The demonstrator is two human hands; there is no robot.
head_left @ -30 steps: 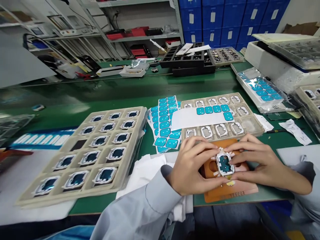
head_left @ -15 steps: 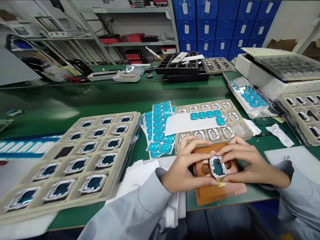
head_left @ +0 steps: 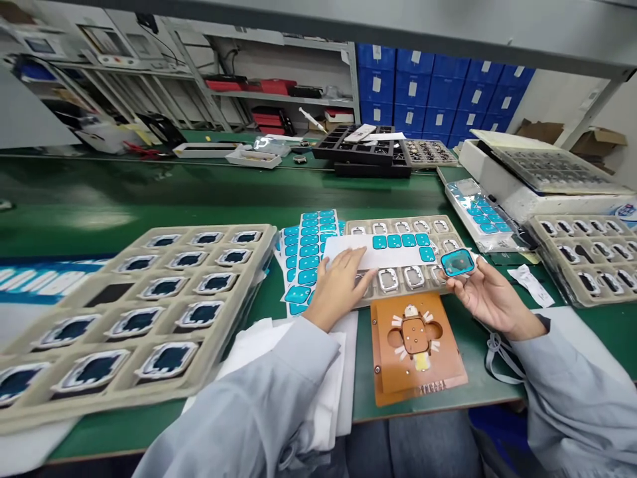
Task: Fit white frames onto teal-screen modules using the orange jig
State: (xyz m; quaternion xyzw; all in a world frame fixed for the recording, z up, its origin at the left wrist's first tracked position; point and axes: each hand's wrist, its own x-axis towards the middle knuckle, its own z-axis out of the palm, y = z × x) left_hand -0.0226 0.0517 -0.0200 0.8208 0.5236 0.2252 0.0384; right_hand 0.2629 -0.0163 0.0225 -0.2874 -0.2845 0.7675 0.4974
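Note:
My right hand holds a watch case raised above the bench, its face covered by a clear blue film. My left hand reaches onto the left end of a white sticker sheet, fingers stretched out and thumb apart. Several blue stickers remain on the sheet's right part. Beneath the sheet lies a beige tray of white watch frames. In front of my hands sits an orange fixture with a rounded recess, holding nothing.
A large beige tray of dark-faced watch cases fills the left. More blue sticker sheets lie beside it. Another filled tray and a white foam box stand at right. Black trays sit behind. A grey shelf edge crosses overhead.
The watch case has left the orange fixture, lifted up and right in my right hand, its blue-filmed face showing. My left hand has let go and moved left onto the sticker sheet.

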